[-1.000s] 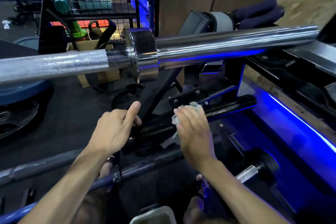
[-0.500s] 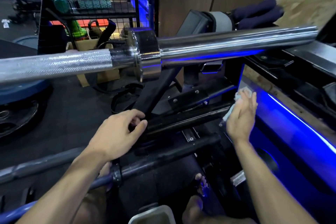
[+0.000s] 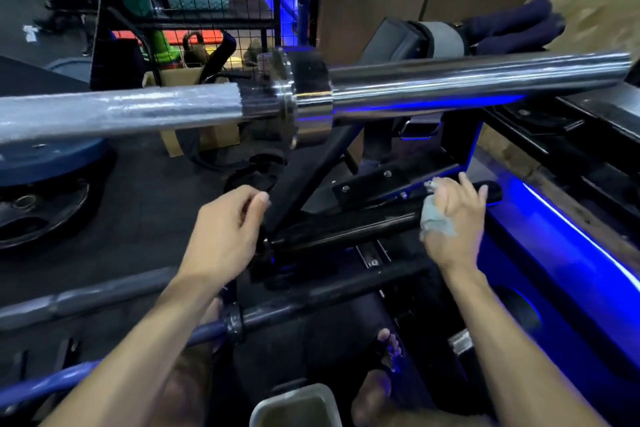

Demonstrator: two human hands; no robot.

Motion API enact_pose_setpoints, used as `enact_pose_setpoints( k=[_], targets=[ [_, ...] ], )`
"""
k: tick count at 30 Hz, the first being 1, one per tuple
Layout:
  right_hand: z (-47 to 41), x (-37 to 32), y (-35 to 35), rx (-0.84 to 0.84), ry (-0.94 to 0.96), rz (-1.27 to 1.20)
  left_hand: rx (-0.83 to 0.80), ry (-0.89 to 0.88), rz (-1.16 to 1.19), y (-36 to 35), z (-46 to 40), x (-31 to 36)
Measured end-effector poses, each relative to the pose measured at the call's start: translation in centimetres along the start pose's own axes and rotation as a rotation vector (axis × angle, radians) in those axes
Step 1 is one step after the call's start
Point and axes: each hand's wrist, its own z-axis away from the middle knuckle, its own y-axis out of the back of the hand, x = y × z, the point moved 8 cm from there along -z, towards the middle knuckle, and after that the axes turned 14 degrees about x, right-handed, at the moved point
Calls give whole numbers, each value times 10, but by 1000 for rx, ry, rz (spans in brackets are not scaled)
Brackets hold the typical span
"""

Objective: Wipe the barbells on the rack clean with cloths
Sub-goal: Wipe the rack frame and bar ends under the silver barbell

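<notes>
A black barbell sleeve [image 3: 346,229] lies on the rack at mid-height, sloping up to the right. My right hand [image 3: 453,218] presses a crumpled grey cloth [image 3: 434,220] against the sleeve near its right end. My left hand [image 3: 225,232] grips the same bar at its collar on the left, fingers curled around it. Above both hands a chrome barbell [image 3: 450,81] spans the whole view, its knurled shaft [image 3: 121,111] to the left of the collar. A lower dark barbell [image 3: 311,302] with a blue shaft runs beneath my forearms.
The black rack frame [image 3: 460,142] stands behind the hands. A blue-lit ledge [image 3: 571,253] runs along the right. Weight plates [image 3: 41,204] lie on the floor at the left. A wire cage [image 3: 194,10] with gear is at the back. A grey container [image 3: 294,406] sits below.
My right hand with the cloth swept right along the black sleeve to its end, then came back a little leftward. My left hand closed onto the bar's collar and stayed there.
</notes>
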Motion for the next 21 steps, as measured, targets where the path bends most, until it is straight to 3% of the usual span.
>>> enact_pose_setpoints(
  k=[1, 3, 7, 11, 13, 16, 18, 19, 21],
  targets=[
    [7, -17, 2, 29, -37, -33, 13, -7, 10, -1, 0, 2],
    [31, -79, 9, 99, 72, -140, 18, -7, 24, -4, -1, 3],
    [111, -205, 14, -93, 367, -313, 51, -11, 32, -3, -3, 3],
    [117, -211, 24, -206, 382, -554, 95, 105, 294, 10, -5, 2],
    [102, -194, 43, -171, 189, -757, 131, 110, 385, 27, -3, 1],
    [87, -175, 56, -140, -172, -848, 63, 3, 154, 53, 8, -8],
    [86, -182, 54, -191, -218, -822, -144, -18, -169, 48, 27, -24],
    [87, -195, 53, -232, -136, -775, -232, -65, -353, 43, 37, -30],
    [109, -231, 45, -367, 223, -598, -284, -180, -556, 35, 47, -31]
  ],
)
